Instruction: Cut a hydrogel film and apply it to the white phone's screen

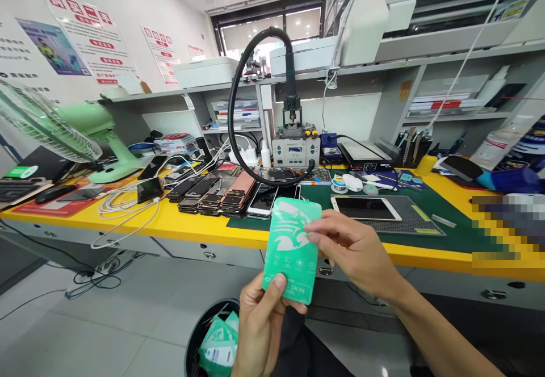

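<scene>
My left hand (261,320) grips a flat green packet (292,272) by its lower end, thumb across the front. White artwork, a row of small icons and the word "SKIN" are printed on it. At the packet's upper right side is my right hand (351,246), its thumb and fingertips pinched together against the edge and face. The packet is held upright, tilted slightly, in front of the workbench's edge. Beyond it, on a green mat (462,235), lies a white phone (366,208) with a dark screen.
Several stacked phones and frames (204,192) line the yellow bench (140,226). A rework station (296,149) with a looped black hose stands behind them. White cables (123,209) hang over the front edge near a green fan (106,138). Below, a black bin (190,337) holds similar green packets.
</scene>
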A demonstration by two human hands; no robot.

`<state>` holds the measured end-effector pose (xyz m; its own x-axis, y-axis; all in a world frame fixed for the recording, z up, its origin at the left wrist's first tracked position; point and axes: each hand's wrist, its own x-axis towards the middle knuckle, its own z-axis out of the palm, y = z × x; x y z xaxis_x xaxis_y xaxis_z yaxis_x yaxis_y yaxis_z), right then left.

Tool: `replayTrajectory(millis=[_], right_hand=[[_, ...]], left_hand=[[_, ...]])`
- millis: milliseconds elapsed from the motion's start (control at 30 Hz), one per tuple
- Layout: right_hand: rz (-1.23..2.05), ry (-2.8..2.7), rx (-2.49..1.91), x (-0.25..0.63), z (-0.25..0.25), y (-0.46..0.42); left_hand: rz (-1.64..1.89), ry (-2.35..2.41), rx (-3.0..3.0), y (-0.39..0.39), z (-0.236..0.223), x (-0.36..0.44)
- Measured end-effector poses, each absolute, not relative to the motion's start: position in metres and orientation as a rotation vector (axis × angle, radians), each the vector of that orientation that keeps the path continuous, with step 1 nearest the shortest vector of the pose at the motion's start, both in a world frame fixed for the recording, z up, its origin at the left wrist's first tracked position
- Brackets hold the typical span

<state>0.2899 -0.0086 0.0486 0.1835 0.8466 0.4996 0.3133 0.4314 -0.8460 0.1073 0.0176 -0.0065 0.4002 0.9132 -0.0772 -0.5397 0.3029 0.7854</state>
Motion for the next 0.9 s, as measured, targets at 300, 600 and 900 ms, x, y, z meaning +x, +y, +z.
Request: replayTrajectory(millis=[300, 600, 900], right_hand=[[0.885, -1.381, -1.214, 0.287, 0.051, -0.022], [0.980, -1.395, -1.272, 0.280, 0.054, -0.026], [0.927, -1.408, -1.422, 0.278, 0.049, -0.019]], left_hand=[[1.084, 0.565, 0.735, 0.014, -0.007, 0.112], [1.131, 0.560, 0.732, 0.016, -0.017, 0.113], [1.097, 0.516, 0.822, 0.017, -0.019, 0.106]])
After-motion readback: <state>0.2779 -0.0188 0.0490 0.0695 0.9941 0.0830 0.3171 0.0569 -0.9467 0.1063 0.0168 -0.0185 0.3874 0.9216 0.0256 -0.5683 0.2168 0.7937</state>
